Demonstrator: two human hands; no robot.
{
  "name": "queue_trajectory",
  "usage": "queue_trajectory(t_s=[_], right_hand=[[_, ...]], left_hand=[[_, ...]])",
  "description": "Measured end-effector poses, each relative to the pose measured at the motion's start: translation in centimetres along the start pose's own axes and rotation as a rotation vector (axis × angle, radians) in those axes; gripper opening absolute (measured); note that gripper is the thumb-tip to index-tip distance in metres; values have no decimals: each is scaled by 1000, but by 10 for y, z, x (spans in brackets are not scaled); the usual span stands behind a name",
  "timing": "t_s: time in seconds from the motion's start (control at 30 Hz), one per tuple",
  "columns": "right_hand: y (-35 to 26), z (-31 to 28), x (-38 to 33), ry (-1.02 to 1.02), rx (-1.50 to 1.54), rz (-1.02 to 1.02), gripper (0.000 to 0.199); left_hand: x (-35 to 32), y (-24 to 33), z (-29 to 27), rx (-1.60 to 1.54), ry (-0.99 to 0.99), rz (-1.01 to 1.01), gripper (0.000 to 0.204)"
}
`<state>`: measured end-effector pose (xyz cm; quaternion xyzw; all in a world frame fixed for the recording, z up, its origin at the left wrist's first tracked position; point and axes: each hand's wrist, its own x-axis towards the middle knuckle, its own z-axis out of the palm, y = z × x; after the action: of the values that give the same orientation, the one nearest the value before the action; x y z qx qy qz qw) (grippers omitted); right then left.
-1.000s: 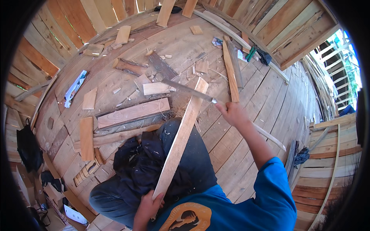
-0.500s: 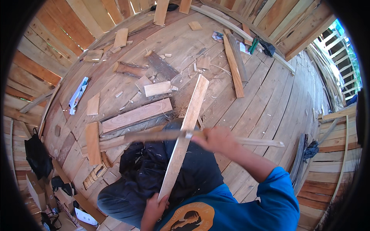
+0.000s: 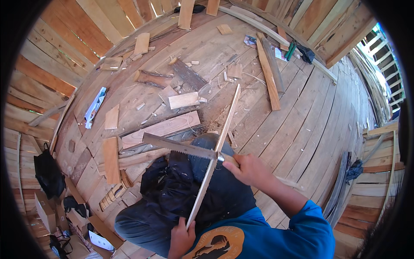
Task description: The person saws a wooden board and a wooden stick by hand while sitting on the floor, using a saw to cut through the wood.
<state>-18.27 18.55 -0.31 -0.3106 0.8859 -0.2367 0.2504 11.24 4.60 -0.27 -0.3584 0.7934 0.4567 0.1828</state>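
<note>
My left hand [image 3: 182,237] is closed round the lower end of a long pale wooden slat [image 3: 202,194]. The slat slants up and away over my lap, its narrow edge turned toward me. In my right hand [image 3: 250,170] is a long-handled knife [image 3: 179,146] with a toothed lower edge, a metal collar and a wooden handle. Its blade points left and crosses the slat near the collar; whether they touch I cannot tell. The handle's rear end runs out past my right wrist, faint and blurred. Dark cloth [image 3: 164,183] lies across my lap.
Ahead of my knees lie a reddish plank [image 3: 159,128], bark-edged offcuts [image 3: 187,73] and shavings on the board floor [image 3: 310,116]. A short board [image 3: 111,159] lies to the left. Farther right are long boards [image 3: 268,73]. Cardboard boxes [image 3: 45,211] and a black bag [image 3: 46,170] stand at lower left.
The slat has turned from its broad face onto its narrow edge. The knife, blurred before, now shows a sharp blade tilted up at its left tip. My right hand has moved slightly toward me.
</note>
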Motion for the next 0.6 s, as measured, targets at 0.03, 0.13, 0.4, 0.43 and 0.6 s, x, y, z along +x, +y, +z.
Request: queue_trajectory(t_s=[0.03, 0.13, 0.4, 0.43, 0.6], right_hand=[[-4, 5, -6, -31, 59, 4, 65], [-11, 25, -22, -111, 103, -36, 62], [-7, 33, -18, -33, -46, -118, 62], [-6, 31, -16, -16, -76, -140, 62], [-8, 26, -9, -5, -204, -270, 63]], left_hand=[[-3, 3, 0, -20, 62, 16, 39], [-6, 16, -2, -71, 144, 22, 40], [8, 1, -3, -84, 100, 88, 22], [8, -1, -3, -76, 97, 88, 21], [12, -7, -3, -22, 95, 59, 21]])
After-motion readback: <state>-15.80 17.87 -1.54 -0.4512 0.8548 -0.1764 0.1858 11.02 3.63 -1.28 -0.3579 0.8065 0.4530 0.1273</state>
